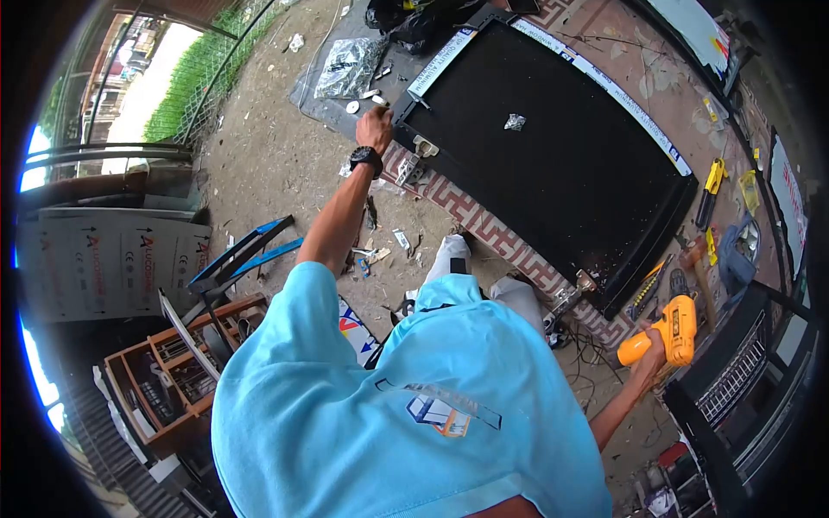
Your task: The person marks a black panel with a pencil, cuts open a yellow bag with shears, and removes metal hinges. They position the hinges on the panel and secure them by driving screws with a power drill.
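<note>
My right hand (654,352) is wrapped round the handle of a yellow cordless drill (679,330), held off to the right of a framed black panel (527,164). My left hand (374,129), with a black watch on its wrist, is at the panel's far left corner. Its fingers are curled together, and what they hold is hidden. Just beyond the fingertips lies a small white piece (380,100), with a round white disc (352,107) to its left. A metal bracket (423,148) sits on the panel's near edge, close to my left hand.
A clear bag of small parts (347,67) lies beyond my left hand. A little packet (515,123) rests on the panel. To the right are a yellow-and-black tool (712,192) and a blue cloth (737,253). A wooden tool box (173,371) stands at left, near blue-edged frame pieces (250,250).
</note>
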Available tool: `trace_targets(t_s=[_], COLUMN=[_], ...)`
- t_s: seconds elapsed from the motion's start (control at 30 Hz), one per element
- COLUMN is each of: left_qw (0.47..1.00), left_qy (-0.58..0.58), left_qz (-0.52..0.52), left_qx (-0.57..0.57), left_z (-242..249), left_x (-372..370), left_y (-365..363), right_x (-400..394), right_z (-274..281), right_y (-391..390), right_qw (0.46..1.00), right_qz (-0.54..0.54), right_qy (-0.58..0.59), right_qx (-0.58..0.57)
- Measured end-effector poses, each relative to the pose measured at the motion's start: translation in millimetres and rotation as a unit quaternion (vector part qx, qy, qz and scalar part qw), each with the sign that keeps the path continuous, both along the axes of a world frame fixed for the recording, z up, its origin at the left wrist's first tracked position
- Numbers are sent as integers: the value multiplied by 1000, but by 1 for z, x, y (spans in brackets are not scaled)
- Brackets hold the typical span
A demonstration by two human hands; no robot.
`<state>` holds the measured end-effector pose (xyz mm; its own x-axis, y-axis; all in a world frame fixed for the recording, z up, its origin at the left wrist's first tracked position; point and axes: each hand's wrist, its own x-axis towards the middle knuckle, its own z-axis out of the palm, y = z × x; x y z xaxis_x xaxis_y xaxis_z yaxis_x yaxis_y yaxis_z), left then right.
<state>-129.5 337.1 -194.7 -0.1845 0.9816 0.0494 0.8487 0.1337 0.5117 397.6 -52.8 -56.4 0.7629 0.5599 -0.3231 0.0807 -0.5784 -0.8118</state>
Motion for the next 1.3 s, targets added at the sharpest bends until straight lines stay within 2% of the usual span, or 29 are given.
trace_targets(t_s=[0.07,0.13,0.27,0.3,0.4,0.43,0.5,0.53,0.57,0.6,0.63,0.67,0.7,0.73,0.8,0.87,0.9,0.93,0.97,1.0,1.03,1.07,1.1,1.13,1.17,1.2,1.23,1.27,1.3], left_qw=[999,995,986,981,977,973,943,937,896,871,833,825,945,918,979,979,967,911,866,860,813,744,685,646,596,542,498,453,423], left_qy=[9,65,88,120,142,160,184,193,277,317,387,395,224,260,102,-73,-158,-351,-435,-419,-477,-531,-553,-549,-566,-580,-599,-617,-640], left_qz=[-48,-53,-40,-24,-65,-98,-203,-211,-311,-340,-309,-400,-235,-301,-173,-191,-201,-218,-242,-245,-200,-211,-191,-181,-158,-132,-117,-101,-99], left_qx=[15,-46,-133,-152,-148,-137,-187,-201,-155,-161,-247,-62,-32,2,-24,-2,8,-18,-49,-157,-265,-347,-434,-498,-547,-594,-616,-635,-634], left_z=[-13,-21,-18,-19,-28,-56,-49,-71,-67,-69,-97,-117,-143,-199,-141,-54,1,19,31,45,55,72,80,86,101,113,116,117,120], left_x=[-12,-16,-10,-5,-2,-11,-13,-21,-20,-23,-32,-62,-75,-115,-91,-33,2,29,56,83,114,141,160,176,190,201,209,215,222], left_y=[41,81,128,138,158,175,183,198,195,203,223,238,254,302,266,188,142,105,68,33,-2,-45,-77,-105,-129,-149,-164,-177,-185], right_x=[-43,-87,-148,-161,-195,-204,-216,-221,-226,-233,-239,-242,-245,-250,-258,-263,-267,-270,-278,-279,-273,-268,-264,-261,-259,-256,-238,-227,-217], right_z=[14,24,37,41,48,48,46,50,52,56,62,66,70,74,80,83,89,82,69,58,50,43,40,43,51,60,63,68,70], right_y=[5,3,-9,-10,-9,-9,-8,-6,-7,-6,-11,-13,-16,-20,-27,-33,-26,-37,-55,-65,-63,-58,-56,-58,-59,-62,-59,-59,-60], right_qw=[968,953,966,965,958,954,948,952,957,952,953,953,951,948,945,968,967,967,964,957,958,988,903,904,977,993,990,990,991], right_qz=[-92,-97,-88,-83,-117,-146,-153,-160,-158,-179,-186,-186,-193,-199,-207,-155,-167,-167,-156,-140,-138,61,252,254,142,21,136,140,97], right_qy=[196,202,131,146,163,177,176,170,141,134,129,128,123,137,152,146,160,163,211,254,252,5,-241,-240,-70,106,4,10,93], right_qx=[129,205,207,201,206,194,216,200,197,208,204,203,206,206,202,136,106,100,42,-13,-12,-139,-249,-247,-146,-39,38,34,30])
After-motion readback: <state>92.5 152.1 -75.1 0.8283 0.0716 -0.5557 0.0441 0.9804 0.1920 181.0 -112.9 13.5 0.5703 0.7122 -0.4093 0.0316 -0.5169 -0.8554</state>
